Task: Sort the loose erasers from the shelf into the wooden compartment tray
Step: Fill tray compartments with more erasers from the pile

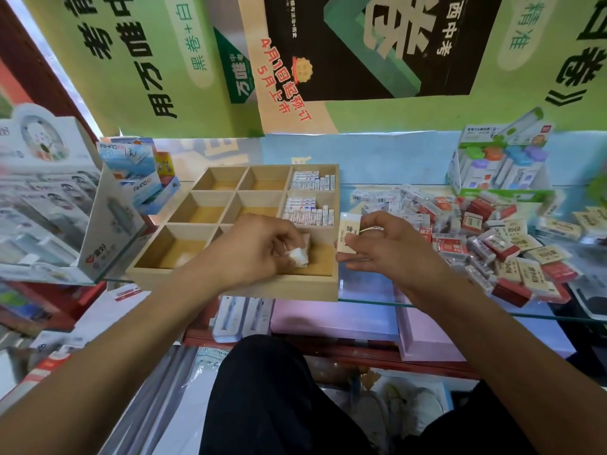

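Note:
A wooden compartment tray (184, 261) lies on the glass shelf. Its two upper right compartments hold rows of small white erasers (308, 210). My left hand (259, 247) hovers over the near right compartment and pinches a small white wrapped eraser (299, 256). My right hand (384, 247) is just right of the tray and holds a cream eraser (347, 228) marked ERASER between thumb and fingers. A pile of loose erasers (486, 238), white, red and cream, covers the shelf to the right.
A white display box (98, 224) stands left of the tray, with blue boxes (141, 178) behind it. A green-edged box of colourful items (502, 165) stands at the back right. The glass shelf's front edge (427, 305) runs below my hands.

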The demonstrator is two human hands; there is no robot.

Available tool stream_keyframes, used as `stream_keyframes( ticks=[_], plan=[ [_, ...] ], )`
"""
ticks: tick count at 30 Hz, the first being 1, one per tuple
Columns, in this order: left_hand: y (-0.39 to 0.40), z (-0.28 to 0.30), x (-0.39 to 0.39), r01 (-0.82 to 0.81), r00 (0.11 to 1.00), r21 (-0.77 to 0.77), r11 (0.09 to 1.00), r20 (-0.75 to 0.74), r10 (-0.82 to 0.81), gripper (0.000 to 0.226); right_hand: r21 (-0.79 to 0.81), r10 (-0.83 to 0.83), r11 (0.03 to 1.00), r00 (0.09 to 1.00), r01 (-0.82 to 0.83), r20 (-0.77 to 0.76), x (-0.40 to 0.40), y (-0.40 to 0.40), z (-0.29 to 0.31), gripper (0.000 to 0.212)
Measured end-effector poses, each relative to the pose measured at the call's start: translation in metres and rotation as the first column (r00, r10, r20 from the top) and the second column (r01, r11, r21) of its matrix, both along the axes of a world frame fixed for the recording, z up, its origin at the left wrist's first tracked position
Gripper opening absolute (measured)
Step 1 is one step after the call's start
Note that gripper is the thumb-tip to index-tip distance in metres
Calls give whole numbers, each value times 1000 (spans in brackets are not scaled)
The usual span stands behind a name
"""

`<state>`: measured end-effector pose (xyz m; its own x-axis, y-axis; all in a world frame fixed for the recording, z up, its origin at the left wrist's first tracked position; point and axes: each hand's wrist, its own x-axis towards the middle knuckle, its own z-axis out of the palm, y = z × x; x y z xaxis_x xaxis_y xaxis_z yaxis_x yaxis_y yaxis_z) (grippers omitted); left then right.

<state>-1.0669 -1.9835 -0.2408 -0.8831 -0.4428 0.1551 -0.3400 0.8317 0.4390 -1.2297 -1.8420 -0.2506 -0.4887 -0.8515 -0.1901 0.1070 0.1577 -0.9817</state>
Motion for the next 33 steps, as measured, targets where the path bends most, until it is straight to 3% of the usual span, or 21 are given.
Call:
stream_keyframes(
  ticks=[4,11,15,17,20,23,25,29,33],
  plan=[
    [-5,-3,-15,107,981,-108,988,173,-87,25,26,-5,1000,998,7,-66,0,0,-1,13],
    [-16,-4,-16,59,962,-99,993,271,-30,19,42,55,998,966,-45,-255,-7,4,-4,26],
    [-15,-2,-10,25,981,-26,999,191,-20,19,47,68,997,939,-55,-336,-8,2,-6,25],
    [-9,1,-8,-8,997,24,1000,72,6,17,16,62,998,938,-61,-342,-6,1,-8,22],
    [9,6,-10,-22,989,248,969,-136,57,13,-58,44,996,944,-67,-328,-4,0,-8,17],
    [22,4,-16,-33,947,500,866,-261,187,17,-111,55,989,949,-94,-311,-1,-1,-5,17],
    [25,4,-15,-50,917,547,836,-305,255,19,-124,57,987,933,-107,-356,2,-1,-4,16],
    [19,13,-2,-51,923,439,897,-322,210,17,-66,40,995,914,-72,-404,-2,0,-8,18],
    [6,16,8,-52,996,130,990,-64,61,21,-38,-11,999,917,-4,-399,-10,0,-11,16]
  ],
)
